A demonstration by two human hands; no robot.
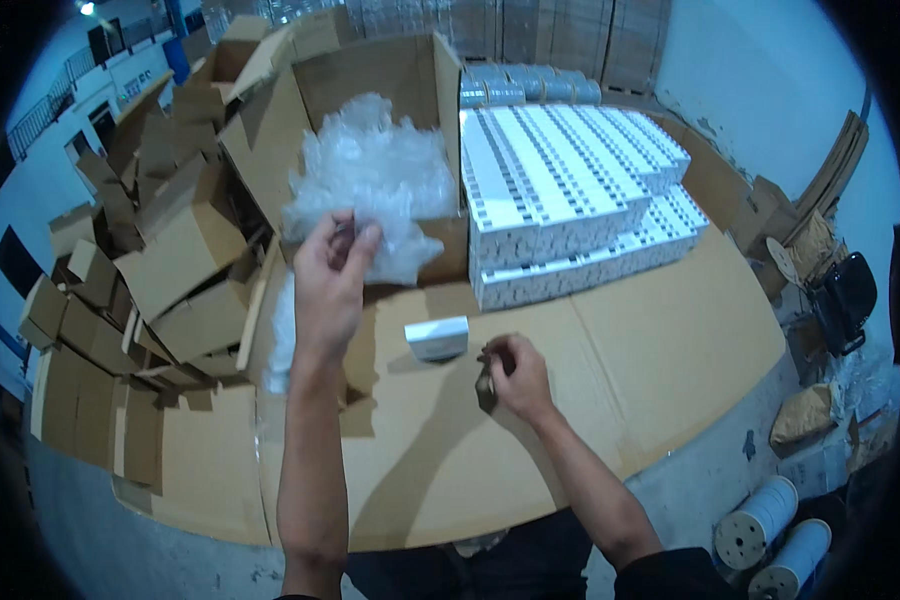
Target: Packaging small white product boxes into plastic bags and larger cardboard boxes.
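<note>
My left hand (335, 280) is raised in front of an open carton, thumb and forefinger drawn together. Right behind its fingertips lies a heap of clear plastic bags (380, 170); whether a bag is pinched in them is unclear. Low over the cardboard table top (450, 400), my right hand (520, 378) is closed with the fingers curled. A small dark object (487, 390) shows at its fingertips, its kind too blurred to tell. Between the hands, a small white box (437, 338) rests on the cardboard, nearer my right hand.
The open carton (452, 120) stands at the far side of the table. To its right are stacked rows of white boxes (560, 190). Cardboard boxes (185, 250) pile up on the left. Spools (760, 520) and a black chair (842, 300) are on the right.
</note>
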